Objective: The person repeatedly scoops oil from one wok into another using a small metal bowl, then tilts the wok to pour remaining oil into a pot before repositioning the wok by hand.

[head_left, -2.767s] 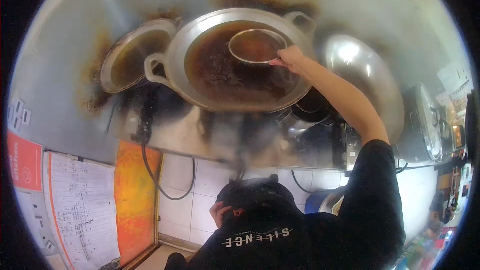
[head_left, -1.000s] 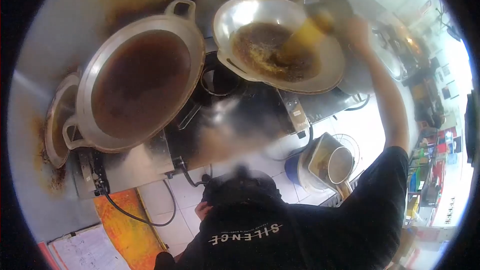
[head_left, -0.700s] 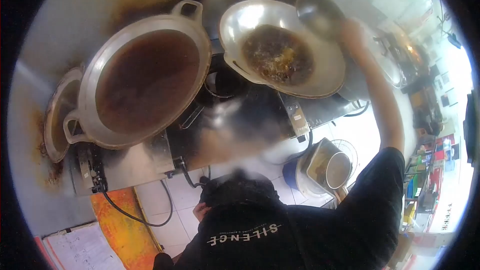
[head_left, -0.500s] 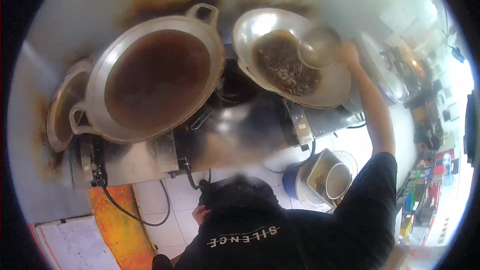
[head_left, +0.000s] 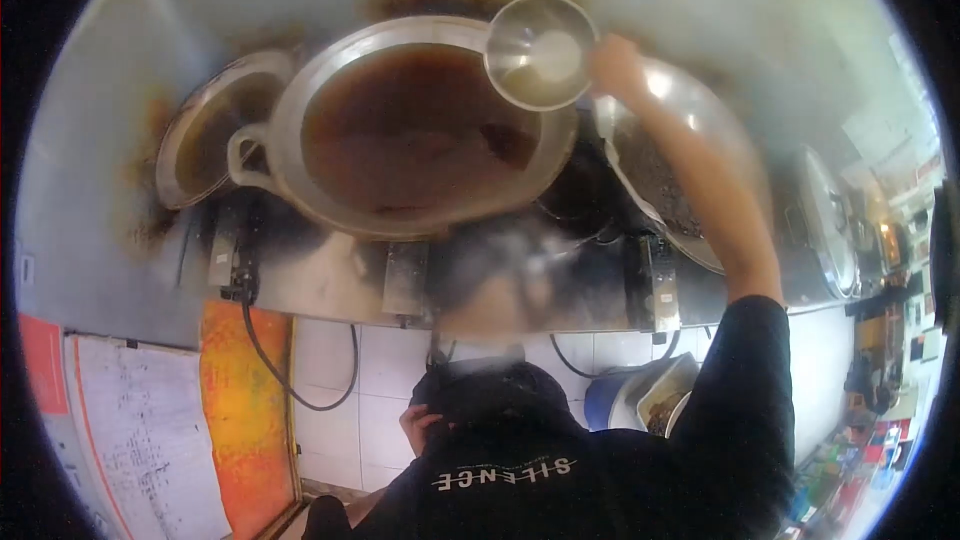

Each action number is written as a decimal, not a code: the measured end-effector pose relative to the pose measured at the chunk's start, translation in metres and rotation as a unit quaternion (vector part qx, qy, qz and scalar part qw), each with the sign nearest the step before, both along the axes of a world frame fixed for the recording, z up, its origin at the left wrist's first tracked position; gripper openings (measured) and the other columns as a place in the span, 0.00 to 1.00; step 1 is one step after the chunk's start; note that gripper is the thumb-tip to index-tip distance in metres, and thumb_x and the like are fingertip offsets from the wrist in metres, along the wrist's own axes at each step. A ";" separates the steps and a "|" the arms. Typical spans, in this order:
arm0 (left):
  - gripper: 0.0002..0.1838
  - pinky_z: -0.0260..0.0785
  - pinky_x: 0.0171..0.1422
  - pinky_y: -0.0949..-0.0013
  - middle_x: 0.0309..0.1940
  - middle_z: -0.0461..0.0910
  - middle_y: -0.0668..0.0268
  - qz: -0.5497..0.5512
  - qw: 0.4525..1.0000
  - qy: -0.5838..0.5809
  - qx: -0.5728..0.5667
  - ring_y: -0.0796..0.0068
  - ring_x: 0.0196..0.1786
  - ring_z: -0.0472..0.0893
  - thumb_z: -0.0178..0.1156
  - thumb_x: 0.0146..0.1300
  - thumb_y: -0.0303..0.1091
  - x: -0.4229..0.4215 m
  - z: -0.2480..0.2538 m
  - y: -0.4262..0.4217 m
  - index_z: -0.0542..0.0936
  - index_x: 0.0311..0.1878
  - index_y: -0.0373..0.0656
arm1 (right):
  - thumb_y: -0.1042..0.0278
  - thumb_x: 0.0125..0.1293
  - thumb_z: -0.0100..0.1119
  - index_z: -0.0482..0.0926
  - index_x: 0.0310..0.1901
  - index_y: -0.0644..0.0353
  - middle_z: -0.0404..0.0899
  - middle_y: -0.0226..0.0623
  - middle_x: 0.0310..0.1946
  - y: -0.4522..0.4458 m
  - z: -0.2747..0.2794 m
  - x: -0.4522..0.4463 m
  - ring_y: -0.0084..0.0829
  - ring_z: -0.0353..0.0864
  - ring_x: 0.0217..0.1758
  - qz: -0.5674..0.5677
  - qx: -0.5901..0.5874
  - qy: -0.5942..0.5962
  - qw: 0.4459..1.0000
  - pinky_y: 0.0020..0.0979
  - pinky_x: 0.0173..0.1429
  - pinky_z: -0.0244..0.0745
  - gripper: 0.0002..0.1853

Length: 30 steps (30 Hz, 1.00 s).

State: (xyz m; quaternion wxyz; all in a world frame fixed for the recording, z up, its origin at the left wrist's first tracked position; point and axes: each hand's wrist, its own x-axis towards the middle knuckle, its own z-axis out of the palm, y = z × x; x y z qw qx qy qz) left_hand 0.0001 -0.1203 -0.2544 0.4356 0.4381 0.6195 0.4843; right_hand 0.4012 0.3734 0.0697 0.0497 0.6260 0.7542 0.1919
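Observation:
My right hand grips a round metal bowl at its right side; any handle is hidden by the fingers. The bowl is tilted, with a little cloudy liquid inside, over the right rim of a large two-handled wok filled with dark brown liquid. Under my right forearm lies a second wok with dark residue in it, partly covered by the arm. Low in front of my body, my left hand has curled fingers against black cloth; what it holds cannot be made out.
A smaller pan of brown liquid stands at the left of the metal stove. On the right is a round metal lid. A bucket with a container stands on the floor, where black hoses hang down. An orange-yellow board leans at left.
My right hand has carried the bowl leftward from above the right wok to the large wok's rim. The view has turned right, and my left hand stays low at my front.

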 end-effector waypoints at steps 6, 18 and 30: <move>0.13 0.67 0.53 0.61 0.48 0.67 0.57 0.081 0.994 -0.065 -0.012 0.60 0.51 0.70 0.73 0.43 0.33 -0.011 -0.012 -0.022 0.80 0.32 0.47 | 0.69 0.61 0.50 0.79 0.37 0.67 0.80 0.53 0.35 0.022 -0.029 -0.104 0.52 0.82 0.40 -0.028 0.032 0.147 0.988 0.44 0.42 0.79 0.11; 0.12 0.66 0.54 0.62 0.48 0.67 0.58 0.127 0.986 -0.107 -0.014 0.60 0.51 0.70 0.69 0.45 0.30 -0.027 -0.036 -0.037 0.79 0.35 0.46 | 0.69 0.60 0.55 0.76 0.31 0.76 0.80 0.52 0.28 0.037 -0.097 -0.138 0.43 0.84 0.31 0.001 -0.242 0.184 0.953 0.35 0.31 0.79 0.13; 0.11 0.66 0.55 0.62 0.48 0.68 0.58 0.067 0.993 -0.072 -0.060 0.62 0.51 0.70 0.69 0.45 0.27 -0.040 -0.043 -0.034 0.79 0.33 0.45 | 0.78 0.62 0.49 0.70 0.34 0.82 0.77 0.50 0.27 0.005 -0.094 -0.159 0.37 0.82 0.25 -0.135 -0.193 0.766 0.598 0.28 0.28 0.83 0.10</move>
